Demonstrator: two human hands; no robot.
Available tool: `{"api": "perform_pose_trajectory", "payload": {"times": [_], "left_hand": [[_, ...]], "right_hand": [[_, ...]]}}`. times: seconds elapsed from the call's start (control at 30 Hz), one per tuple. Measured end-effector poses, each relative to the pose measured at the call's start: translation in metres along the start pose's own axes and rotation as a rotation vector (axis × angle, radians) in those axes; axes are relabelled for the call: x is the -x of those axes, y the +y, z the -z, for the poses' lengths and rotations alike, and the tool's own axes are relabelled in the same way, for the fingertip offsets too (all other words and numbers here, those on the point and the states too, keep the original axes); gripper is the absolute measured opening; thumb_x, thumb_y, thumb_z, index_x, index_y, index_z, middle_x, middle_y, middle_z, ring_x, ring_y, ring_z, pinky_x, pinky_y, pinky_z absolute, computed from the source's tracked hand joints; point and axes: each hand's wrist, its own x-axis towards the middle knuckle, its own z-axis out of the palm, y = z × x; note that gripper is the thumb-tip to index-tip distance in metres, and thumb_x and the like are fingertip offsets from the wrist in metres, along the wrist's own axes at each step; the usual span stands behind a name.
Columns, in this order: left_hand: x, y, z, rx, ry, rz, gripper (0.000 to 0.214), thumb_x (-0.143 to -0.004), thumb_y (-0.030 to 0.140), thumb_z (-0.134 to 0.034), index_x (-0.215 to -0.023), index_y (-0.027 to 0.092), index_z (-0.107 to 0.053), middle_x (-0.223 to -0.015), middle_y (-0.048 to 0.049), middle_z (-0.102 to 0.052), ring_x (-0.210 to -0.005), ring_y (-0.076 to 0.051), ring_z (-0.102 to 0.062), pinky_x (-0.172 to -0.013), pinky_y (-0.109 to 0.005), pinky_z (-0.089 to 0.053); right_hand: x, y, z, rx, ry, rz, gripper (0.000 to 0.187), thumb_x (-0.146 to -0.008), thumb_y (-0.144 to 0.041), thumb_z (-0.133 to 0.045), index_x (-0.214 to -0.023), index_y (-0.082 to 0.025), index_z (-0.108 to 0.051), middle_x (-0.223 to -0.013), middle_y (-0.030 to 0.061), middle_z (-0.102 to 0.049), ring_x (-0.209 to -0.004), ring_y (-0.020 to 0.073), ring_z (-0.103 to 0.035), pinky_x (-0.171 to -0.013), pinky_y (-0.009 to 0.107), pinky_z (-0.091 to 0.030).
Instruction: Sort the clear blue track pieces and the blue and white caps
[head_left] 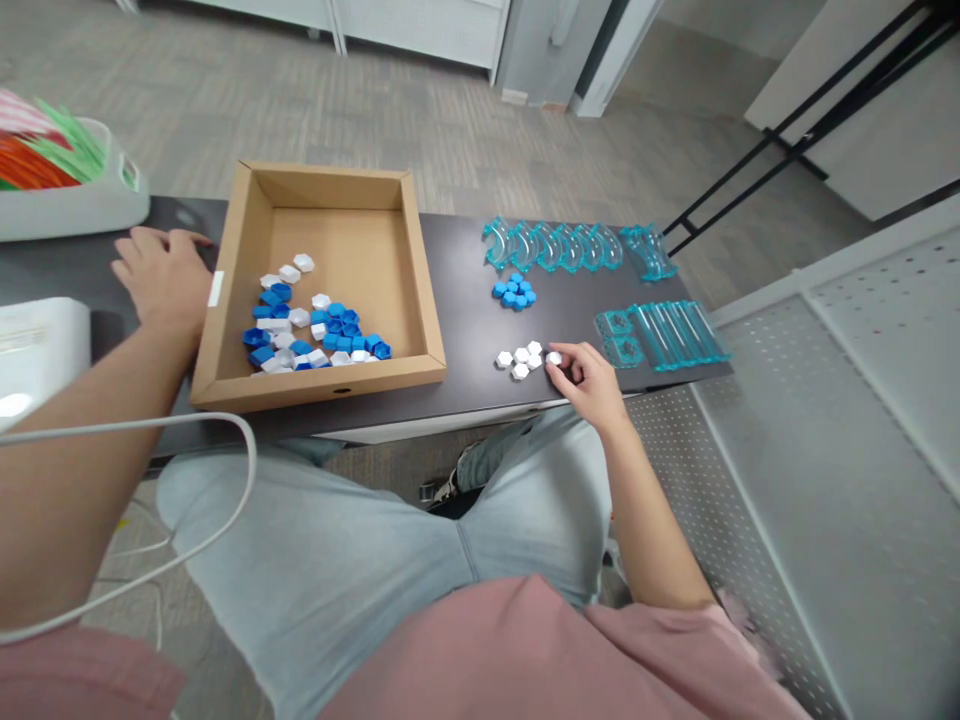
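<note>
My right hand (591, 382) pinches a white hexagonal piece (553, 358) between thumb and fingertips at the table's near edge. Just left of it lies a small cluster of white hexagonal pieces (520, 357). Farther back is a cluster of blue hexagonal pieces (514, 291). My left hand (166, 272) rests with fingers spread on the dark table, against the left side of a cardboard box (428, 300). Inside the box, many loose blue hexagonal pieces (343, 322) and white hexagonal pieces (299, 317) are heaped toward the near side.
Teal transparent curved parts (551, 246) line the table's back edge; teal straight parts (679, 335) lie at its right end. A white bin (120, 195) of coloured strips and a white device (45, 345) stand left. A white cable (251, 455) crosses my left arm.
</note>
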Motion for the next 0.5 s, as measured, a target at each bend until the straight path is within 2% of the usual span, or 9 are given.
{"api": "perform_pose_trajectory", "payload": {"times": [0.13,0.33,0.5], "left_hand": [[0.005,0.006,0.004,-0.028,-0.025,0.009,0.075,-0.103,0.031,-0.022,-0.160,0.012,-0.067,-0.172,-0.0298,-0.051,-0.162,-0.049,-0.041,-0.134,-0.074,-0.035],[0.009,0.011,0.008,-0.040,-0.046,0.019,0.078,-0.103,0.032,-0.020,-0.161,0.003,-0.064,-0.173,-0.0322,-0.049,-0.164,-0.049,-0.040,-0.137,-0.066,-0.030],[0.012,0.007,0.009,-0.037,-0.049,-0.019,0.069,-0.106,0.031,-0.026,-0.157,0.009,-0.067,-0.170,-0.0307,-0.051,-0.159,-0.048,-0.042,-0.132,-0.065,-0.034]], "right_hand": [[0.001,0.001,-0.002,0.012,-0.034,-0.042,0.044,-0.099,-0.045,-0.074,-0.139,-0.026,-0.076,-0.099,0.0027,-0.079,-0.063,0.0175,-0.053,-0.071,0.037,-0.052],[0.002,0.000,-0.005,0.020,-0.033,-0.066,0.047,-0.098,-0.046,-0.075,-0.141,-0.027,-0.071,-0.101,0.0020,-0.081,-0.065,0.0180,-0.055,-0.074,0.039,-0.051],[0.005,-0.002,-0.007,-0.048,-0.019,-0.069,0.053,-0.096,-0.044,-0.076,-0.146,-0.029,-0.066,-0.096,0.0001,-0.074,-0.066,0.0192,-0.054,-0.071,0.040,-0.051]]}}
